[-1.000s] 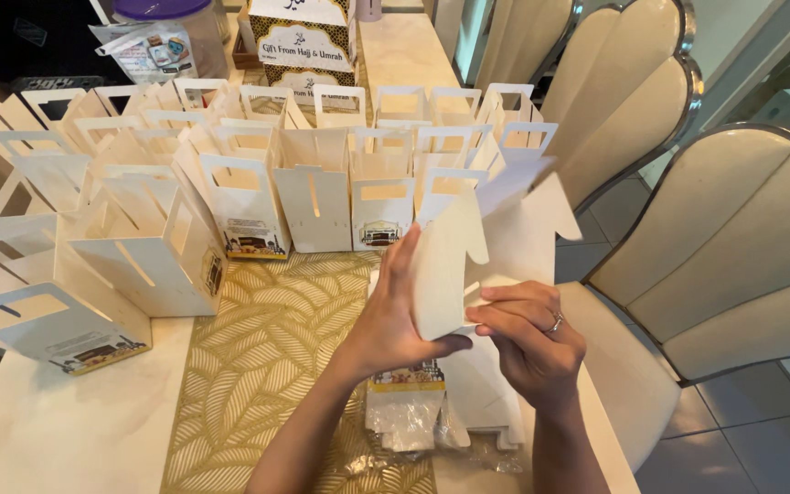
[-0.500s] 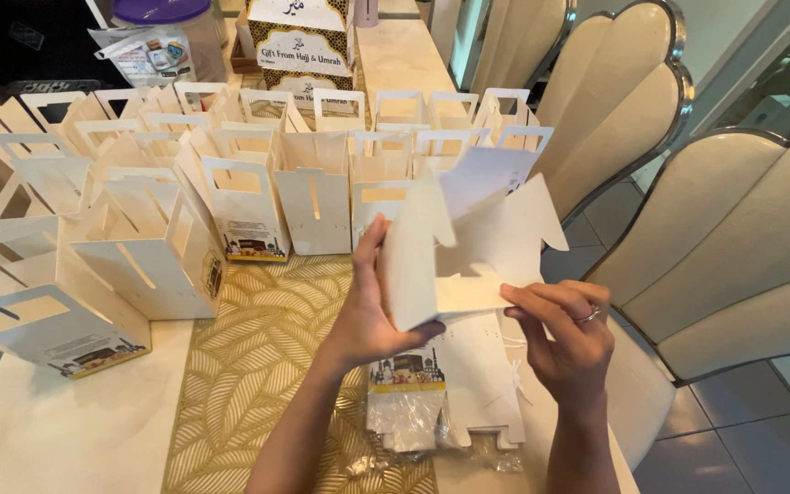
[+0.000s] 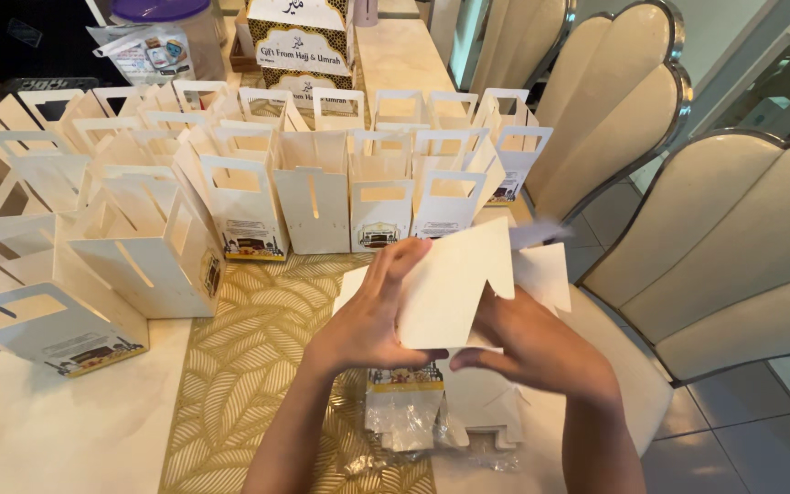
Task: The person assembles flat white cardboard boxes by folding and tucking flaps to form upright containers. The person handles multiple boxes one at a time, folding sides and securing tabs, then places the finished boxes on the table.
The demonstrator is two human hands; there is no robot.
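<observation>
Both hands hold one cream card box above the near edge of the bench. The left hand has a closed grip on its left side, thumb beneath and fingers up along the panel. The right hand is closed on its lower right, thumb under the bottom edge. Just below them lies a stack of flat boxes in clear wrap. Rows of folded boxes stand behind, on and beside a gold runner. Cream chairs stand to the right.
</observation>
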